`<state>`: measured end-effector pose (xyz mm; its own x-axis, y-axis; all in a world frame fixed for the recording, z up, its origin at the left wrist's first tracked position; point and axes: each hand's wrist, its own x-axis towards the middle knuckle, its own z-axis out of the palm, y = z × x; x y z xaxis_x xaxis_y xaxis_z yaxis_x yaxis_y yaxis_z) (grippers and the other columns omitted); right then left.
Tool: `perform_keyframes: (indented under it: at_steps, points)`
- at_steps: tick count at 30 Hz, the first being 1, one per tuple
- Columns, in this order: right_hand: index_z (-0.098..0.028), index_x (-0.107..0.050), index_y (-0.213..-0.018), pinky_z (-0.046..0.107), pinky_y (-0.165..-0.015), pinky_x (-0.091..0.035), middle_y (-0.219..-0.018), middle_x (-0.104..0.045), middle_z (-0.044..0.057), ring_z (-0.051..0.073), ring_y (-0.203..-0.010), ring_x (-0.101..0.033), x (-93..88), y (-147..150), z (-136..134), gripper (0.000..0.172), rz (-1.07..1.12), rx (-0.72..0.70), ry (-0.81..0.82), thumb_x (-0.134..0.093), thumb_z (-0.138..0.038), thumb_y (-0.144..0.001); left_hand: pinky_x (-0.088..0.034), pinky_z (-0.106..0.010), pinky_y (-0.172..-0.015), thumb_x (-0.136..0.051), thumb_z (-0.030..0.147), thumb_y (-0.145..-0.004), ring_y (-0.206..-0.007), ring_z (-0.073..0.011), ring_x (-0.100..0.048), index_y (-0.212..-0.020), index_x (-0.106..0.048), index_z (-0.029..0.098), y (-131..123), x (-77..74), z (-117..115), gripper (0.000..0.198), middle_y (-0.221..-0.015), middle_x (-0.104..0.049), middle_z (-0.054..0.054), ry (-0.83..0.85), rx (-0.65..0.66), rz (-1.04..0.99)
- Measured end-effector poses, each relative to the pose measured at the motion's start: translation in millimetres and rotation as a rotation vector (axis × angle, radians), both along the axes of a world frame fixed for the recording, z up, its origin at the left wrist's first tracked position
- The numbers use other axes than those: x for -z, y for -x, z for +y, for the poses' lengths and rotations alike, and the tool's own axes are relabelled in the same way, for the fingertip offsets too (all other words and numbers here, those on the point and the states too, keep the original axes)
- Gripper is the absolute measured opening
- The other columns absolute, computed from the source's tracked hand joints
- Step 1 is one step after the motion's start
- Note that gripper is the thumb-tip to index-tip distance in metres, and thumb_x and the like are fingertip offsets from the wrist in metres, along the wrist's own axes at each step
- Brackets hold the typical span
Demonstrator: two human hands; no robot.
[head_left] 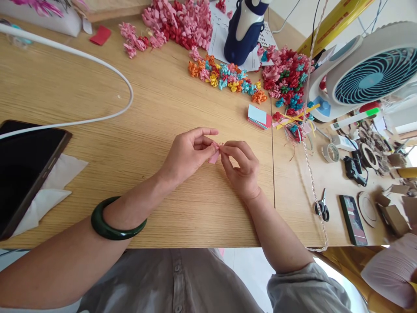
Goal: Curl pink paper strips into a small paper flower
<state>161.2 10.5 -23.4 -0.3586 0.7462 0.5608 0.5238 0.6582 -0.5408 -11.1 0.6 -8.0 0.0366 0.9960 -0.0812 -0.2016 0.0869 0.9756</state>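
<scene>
Above the wooden table, a small pink paper piece (pixel 213 158) is pinched between both hands. My left hand (pixel 189 152) grips it with thumb and fingers, the index finger stretched out above. My right hand (pixel 241 167) meets it from the other side, its thumb and index fingertips closed at the top of the piece. Fingers hide part of the paper, so its full shape is not visible. Up and to the right of my right hand lies a stack of coloured paper cards (pixel 258 116), light blue on top.
Colourful paper flowers (pixel 228 77) and a pink heap (pixel 182 21) lie at the back, beside a dark blue bottle (pixel 243 34). At right are a fan (pixel 371 74), scissors (pixel 322 208) and a phone (pixel 353 219). A white cable (pixel 110 65) arches near a tablet (pixel 28 165).
</scene>
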Motion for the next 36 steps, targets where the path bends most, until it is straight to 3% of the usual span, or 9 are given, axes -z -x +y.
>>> perform_keyframes:
  at_steps: [7, 12, 16, 18, 23, 27, 30, 33, 36]
  points:
    - [-0.026, -0.074, -0.105, 0.04, -0.084, -0.061, -0.105, -0.075, 0.007, 0.018, -0.097, -0.07, 4.5, 0.8, 0.8, 0.02, 0.078, -0.026, 0.033, -0.057, -0.017, -0.101, -0.057, -0.031, -0.085, -0.082, 0.024, -0.077, -0.071, -0.0132, -0.068, -0.122, -0.067, 0.012, 0.3, 0.5, 0.9, 0.049, -0.078, -0.073, 0.001, 0.016, 0.004, -0.069]
    - [-0.026, -0.076, -0.104, 0.031, -0.077, -0.063, -0.107, -0.071, 0.004, 0.013, -0.095, -0.07, 4.1, 5.9, -3.8, 0.025, 0.33, -0.054, 0.268, -0.054, -0.015, -0.098, -0.055, -0.03, -0.084, -0.079, 0.028, -0.082, -0.066, -0.0115, -0.064, -0.128, -0.063, 0.008, 0.6, 1.3, 0.4, 0.052, -0.067, -0.068, 0.005, 0.029, -0.028, -0.072]
    - [-0.025, -0.075, -0.1, 0.027, -0.073, -0.063, -0.106, -0.072, 0.002, 0.012, -0.091, -0.069, 2.8, 9.3, -3.0, 0.013, 0.458, 0.016, 0.537, -0.064, -0.03, -0.096, -0.056, -0.027, -0.086, -0.075, 0.021, -0.083, -0.076, -0.012, -0.069, -0.129, -0.065, 0.01, 1.3, 2.2, 0.2, 0.048, -0.08, -0.073, 0.002, -0.008, -0.059, 0.034]
    - [-0.023, -0.073, -0.096, 0.026, -0.071, -0.061, -0.099, -0.073, 0.001, 0.011, -0.085, -0.068, 1.8, 10.4, -2.2, 0.015, 0.511, 0.048, 0.618, -0.072, -0.037, -0.091, -0.057, -0.026, -0.084, -0.074, 0.021, -0.084, -0.076, -0.0123, -0.069, -0.13, -0.066, 0.012, 1.2, 2.4, -0.4, 0.048, -0.085, -0.074, 0.0, -0.042, -0.056, 0.104]
    - [-0.021, -0.067, -0.086, 0.024, -0.068, -0.055, -0.086, -0.069, -0.002, 0.009, -0.078, -0.065, -0.6, 11.5, -2.0, 0.01, 0.445, 0.076, 0.595, -0.073, -0.029, -0.088, -0.058, -0.026, -0.079, -0.071, 0.021, -0.084, -0.071, -0.0118, -0.068, -0.13, -0.067, 0.014, -1.0, 3.7, -2.5, 0.047, -0.089, -0.072, -0.001, -0.082, -0.013, 0.18]
    - [-0.021, -0.064, -0.083, 0.023, -0.065, -0.054, -0.082, -0.067, -0.003, 0.008, -0.074, -0.063, -0.6, 12.2, -1.0, 0.01, 0.41, 0.104, 0.599, -0.07, -0.027, -0.087, -0.06, -0.027, -0.083, -0.074, 0.022, -0.081, -0.083, -0.0145, -0.069, -0.127, -0.07, 0.016, -2.0, 5.7, -2.0, 0.046, -0.093, -0.072, -0.002, -0.089, 0.032, 0.172]
    - [-0.02, -0.061, -0.08, 0.023, -0.063, -0.054, -0.078, -0.065, -0.004, 0.008, -0.069, -0.063, -0.2, 13.2, 0.1, 0.01, 0.429, 0.077, 0.627, -0.069, -0.025, -0.084, -0.06, -0.026, -0.075, -0.073, 0.023, -0.081, -0.077, -0.0133, -0.067, -0.121, -0.073, 0.016, -0.9, 4.8, -1.0, 0.04, -0.09, -0.069, -0.002, -0.083, 0.065, 0.16]
    - [-0.02, -0.061, -0.078, 0.023, -0.061, -0.054, -0.075, -0.064, -0.004, 0.008, -0.066, -0.063, 0.1, 13.7, 1.4, 0.011, 0.489, 0.064, 0.664, -0.07, -0.025, -0.082, -0.059, -0.023, -0.07, -0.072, 0.02, -0.08, -0.075, -0.0119, -0.066, -0.124, -0.071, 0.015, 1.6, 1.1, 0.4, 0.044, -0.093, -0.067, -0.001, -0.1, 0.02, 0.164]
    - [-0.021, -0.062, -0.079, 0.025, -0.065, -0.059, -0.075, -0.066, -0.003, 0.009, -0.067, -0.066, 0.3, 12.7, 3.2, 0.016, 0.575, 0.069, 0.749, -0.073, -0.031, -0.082, -0.059, -0.025, -0.078, -0.075, 0.02, -0.078, -0.09, -0.0155, -0.07, -0.129, -0.067, 0.017, 3.9, -1.1, 2.2, 0.052, -0.103, -0.07, -0.004, -0.069, -0.014, 0.143]
